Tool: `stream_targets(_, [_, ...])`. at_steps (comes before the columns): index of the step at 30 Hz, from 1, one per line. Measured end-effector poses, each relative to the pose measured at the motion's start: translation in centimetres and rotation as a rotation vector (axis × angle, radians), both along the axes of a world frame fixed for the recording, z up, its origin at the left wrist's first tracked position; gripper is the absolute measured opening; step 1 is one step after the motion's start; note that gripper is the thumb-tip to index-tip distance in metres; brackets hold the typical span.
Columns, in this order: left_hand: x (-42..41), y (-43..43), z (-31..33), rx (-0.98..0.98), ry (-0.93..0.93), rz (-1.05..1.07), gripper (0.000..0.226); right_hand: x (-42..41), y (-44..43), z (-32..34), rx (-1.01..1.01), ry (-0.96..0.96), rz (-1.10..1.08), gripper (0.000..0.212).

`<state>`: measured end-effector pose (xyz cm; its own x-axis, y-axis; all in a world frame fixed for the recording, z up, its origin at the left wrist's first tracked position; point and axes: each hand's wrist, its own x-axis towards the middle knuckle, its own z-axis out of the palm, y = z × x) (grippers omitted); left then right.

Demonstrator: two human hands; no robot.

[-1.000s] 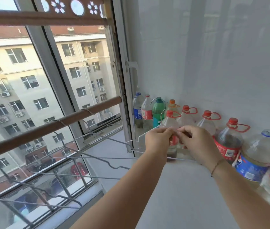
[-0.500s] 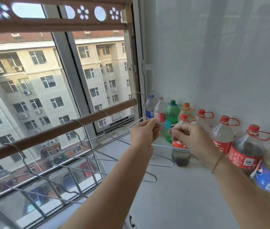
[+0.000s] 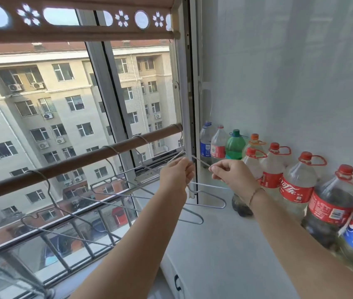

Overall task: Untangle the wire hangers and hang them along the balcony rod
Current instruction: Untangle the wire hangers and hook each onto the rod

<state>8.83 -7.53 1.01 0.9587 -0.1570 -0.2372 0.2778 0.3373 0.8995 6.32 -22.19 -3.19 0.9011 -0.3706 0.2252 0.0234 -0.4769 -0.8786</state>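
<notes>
A brown balcony rod (image 3: pixel 80 162) runs from the lower left up to the window frame. Three grey wire hangers (image 3: pixel 115 190) hang from it by their hooks. A fourth wire hanger (image 3: pixel 212 205) has its hook over the rod's far right end. My left hand (image 3: pixel 176 173) pinches this hanger's left shoulder just under the neck. My right hand (image 3: pixel 231 173) pinches its right shoulder wire. Both hands are raised in front of the window frame.
A white window frame post (image 3: pixel 190 104) stands right behind the hands. Several plastic bottles (image 3: pixel 296 182) with red caps line the white ledge (image 3: pixel 225 244) along the wall on the right. Metal railing bars (image 3: pixel 48 240) run outside below the rod.
Both hands carried the hanger up and left from in front of the bottles to the rod. Its hook now sits over the rod's right end. The view shifted left.
</notes>
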Motion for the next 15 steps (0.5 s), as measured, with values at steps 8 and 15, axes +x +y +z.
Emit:
stream_targets(8, [-0.5, 3.4, -1.4, 0.034, -0.06, 0.139, 0.004, -3.7, 3.4, -0.4, -0.246, -0.347, -0.089, 0.007])
stream_targets(15, [-1.1, 4.8, -2.4, 0.148, -0.082, 0.221, 0.028, -4.5, 6.7, -3.7, -0.218, -0.095, 0.167, 0.021])
